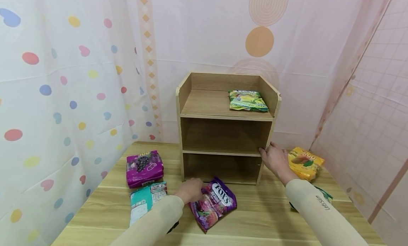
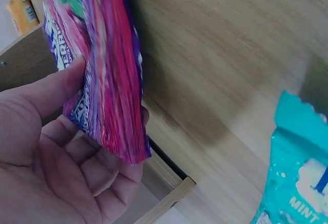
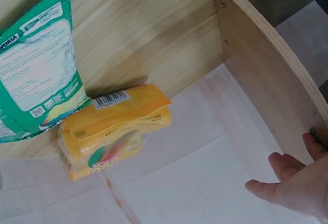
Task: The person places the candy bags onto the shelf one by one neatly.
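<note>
Purple bag [image 1: 217, 202] pinched by left hand [image 1: 190, 190], bag's ten o'clock; right hand [image 1: 276, 159] grips shelf [image 1: 223, 135], four o'clock. Best: firm pinch, light bracing.

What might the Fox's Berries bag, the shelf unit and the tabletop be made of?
The Fox's Berries bag: probably thin, glossy plastic film, judging by its shine and creases. The shelf unit: likely wood or wood-based board, fairly matt, with fine grain and paler edges. The tabletop: smooth, wood-look, with streaky grain; solid or laminate, I can't tell.

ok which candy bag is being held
The purple Fox's Berries bag, gripped by the left hand; the others lie on the table or shelf.
</note>
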{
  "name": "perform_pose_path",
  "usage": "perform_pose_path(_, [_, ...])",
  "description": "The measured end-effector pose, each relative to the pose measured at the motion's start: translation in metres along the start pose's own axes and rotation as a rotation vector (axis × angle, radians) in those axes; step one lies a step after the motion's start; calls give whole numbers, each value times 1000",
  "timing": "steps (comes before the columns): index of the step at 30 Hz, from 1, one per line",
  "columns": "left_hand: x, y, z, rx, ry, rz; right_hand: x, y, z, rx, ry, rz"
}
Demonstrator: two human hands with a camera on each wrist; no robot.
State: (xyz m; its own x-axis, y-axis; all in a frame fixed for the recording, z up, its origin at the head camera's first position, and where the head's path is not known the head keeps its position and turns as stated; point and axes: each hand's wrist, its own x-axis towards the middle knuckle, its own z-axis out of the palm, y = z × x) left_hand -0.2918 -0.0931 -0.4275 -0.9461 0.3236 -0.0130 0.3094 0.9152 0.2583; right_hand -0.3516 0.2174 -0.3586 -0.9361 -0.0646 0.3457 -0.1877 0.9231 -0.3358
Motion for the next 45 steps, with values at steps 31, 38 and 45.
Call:
perform_pose_path(31, [4,11,-24,-4,138,299,-1,1,0,9,-27,5])
perform_pose_path(38, [2,12,-34,-24,200,318,-1,1,0,14,-17,-5])
perform_pose_path(45, [1,12,-46,-35,281,345,-1,1,-1,9,-16,-5])
